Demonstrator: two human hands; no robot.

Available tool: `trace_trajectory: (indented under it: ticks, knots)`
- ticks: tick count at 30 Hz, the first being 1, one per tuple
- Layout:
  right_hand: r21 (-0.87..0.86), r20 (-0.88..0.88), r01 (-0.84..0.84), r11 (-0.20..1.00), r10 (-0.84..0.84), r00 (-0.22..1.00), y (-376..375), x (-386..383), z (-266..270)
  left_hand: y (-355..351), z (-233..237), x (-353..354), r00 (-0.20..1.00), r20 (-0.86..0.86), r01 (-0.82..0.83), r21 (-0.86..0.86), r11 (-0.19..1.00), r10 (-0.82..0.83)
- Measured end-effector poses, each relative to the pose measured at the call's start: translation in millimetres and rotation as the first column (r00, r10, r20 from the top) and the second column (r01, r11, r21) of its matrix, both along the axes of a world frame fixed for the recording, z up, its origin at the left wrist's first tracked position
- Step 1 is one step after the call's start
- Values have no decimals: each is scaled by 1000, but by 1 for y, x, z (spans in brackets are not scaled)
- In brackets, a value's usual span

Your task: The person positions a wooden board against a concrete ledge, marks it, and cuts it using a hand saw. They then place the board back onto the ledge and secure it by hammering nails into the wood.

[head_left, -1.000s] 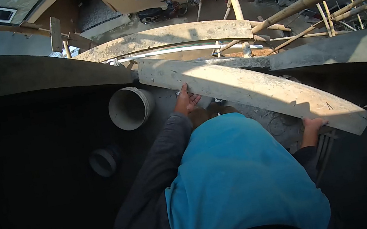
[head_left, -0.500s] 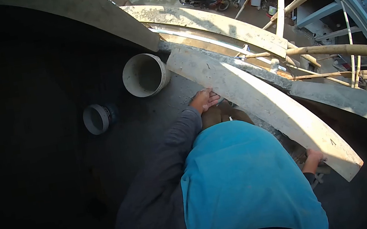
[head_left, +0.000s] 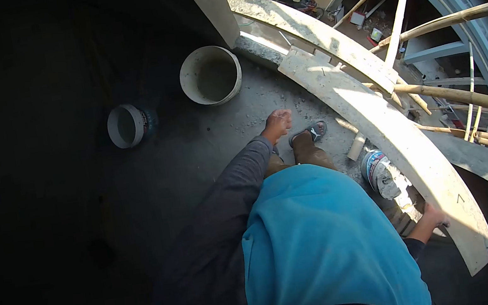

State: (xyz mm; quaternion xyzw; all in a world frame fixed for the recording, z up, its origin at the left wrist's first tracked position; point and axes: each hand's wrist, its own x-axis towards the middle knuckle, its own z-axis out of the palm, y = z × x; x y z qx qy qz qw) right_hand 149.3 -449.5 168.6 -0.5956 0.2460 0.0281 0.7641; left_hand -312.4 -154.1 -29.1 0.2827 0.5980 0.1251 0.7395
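Probably stiff, heavy board [head_left: 395,131], held near one end

The right hand [head_left: 434,216] has its fingers closed on the inner edge; their undersides are hidden. The left hand [head_left: 278,124], apart, has fingers loosely curled, nothing visible inside. The board slants beside a smeared bucket [head_left: 380,172]; two spread grips should suit. Its far support is unclear.

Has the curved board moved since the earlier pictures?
Yes: judged against the large bucket, the curved board has shifted rightward in view, away from it; its upper-left end, earlier close to the rim, now lies clear.
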Motion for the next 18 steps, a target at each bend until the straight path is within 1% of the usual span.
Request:
trace_trajectory:
  ticks: [1,2,3,4,5,6,7,8,9,10,11,13,14,15,17,18]
  knots:
    - [31,-3,-7,999,7,1000,16,-7,4,-8,0,-26,994,-53,-103,-60,993,99]
    - [83,11,-8,997,7,1000,34,-16,8,-17,-14,-54,982,-114,-163,-77,984,153]
    - [123,26,-15,992,12,1000,51,-26,12,-29,-13,-82,959,-170,-243,-84,966,226]
    - [160,42,-23,987,16,999,69,-36,15,-38,-16,-111,942,-271,-235,-108,966,199]
    - [196,54,-21,980,11,998,86,-45,18,-49,-11,-135,918,-338,-243,-59,968,210]
    - [217,67,-25,976,10,998,100,-53,21,-53,-12,-159,888,-426,-260,-146,955,176]
    - [227,77,-25,974,8,997,114,-65,24,-62,-12,-178,866,-449,-302,-117,946,221]
    - [162,63,-34,986,24,998,131,-81,32,-72,-14,-195,838,-473,-350,-86,933,270]
    - [98,48,-45,994,40,998,147,-98,40,-78,-18,-211,840,-468,-354,-87,931,276]
    - [-31,4,-68,997,68,998,161,-108,45,-83,-23,-225,832,-458,-396,-93,914,314]
    - [-26,8,-80,996,80,997,169,-105,41,-87,-29,-235,821,-447,-439,-97,893,355]
    - [184,112,-191,964,172,979,184,-90,20,-97,-49,-248,827,-409,-451,-74,889,386]
    - [195,53,-120,973,111,992,192,-81,13,-99,-55,-250,836,-377,-451,-56,891,400]
    - [194,49,-127,973,120,992,207,-88,19,-95,-39,-240,831,-380,-459,-56,887,406]
    - [172,-9,-122,977,126,992,233,-97,30,-84,-8,-209,810,-497,-379,-37,925,312]
    - [170,-10,-127,977,130,991,238,-87,21,-80,-5,-197,808,-499,-383,-39,923,315]
